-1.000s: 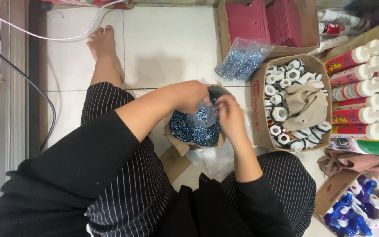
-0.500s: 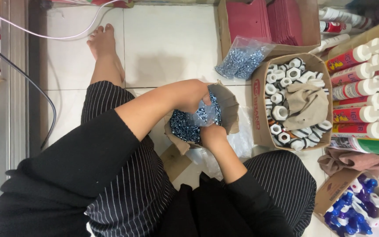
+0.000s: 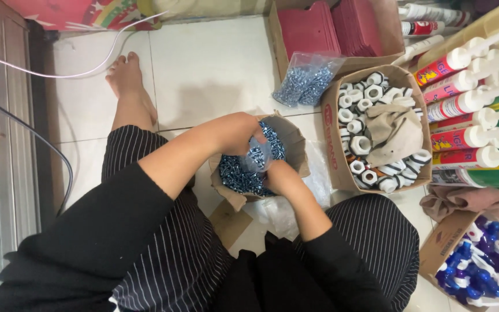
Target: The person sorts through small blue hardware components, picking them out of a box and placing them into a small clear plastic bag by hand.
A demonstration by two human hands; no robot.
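Since half a second ago, our right hand (image 3: 281,176) has stayed low at the near side of the small clear plastic bag of bluish metal screws (image 3: 258,156), and our left hand (image 3: 239,134) has kept its place over the bag's top.

Item, in hand: the small bag, held over the open brown cardboard box of loose bluish screws (image 3: 295,151), which sits on the floor between our knees. Left hand closed around the bag's upper edge, fingers curled. Right hand closed against the bag's lower near side; how its fingertips sit on the plastic we cannot tell.

Item, beyond the box: a larger clear plastic bag of the same bluish screws (image 3: 306,81), lying on the white tiled floor (image 3: 203,63), well apart from both hands.

Item, to the right: an open brown cardboard carton with red print on its side (image 3: 331,136), filled with white plastic hexagonal fittings (image 3: 360,144) and a crumpled beige cloth (image 3: 394,132).

Item, far right: a row of sealant cartridges with white nozzles and red, yellow and green labels (image 3: 463,110).

Item, top: a cardboard box of flat dark red packets (image 3: 319,29).

Item, lower right: a brown carton of blue and white spray triggers (image 3: 475,271), beside a pinkish folded cloth (image 3: 463,199).

Item, under the box: a crumpled clear plastic sheet (image 3: 284,211).
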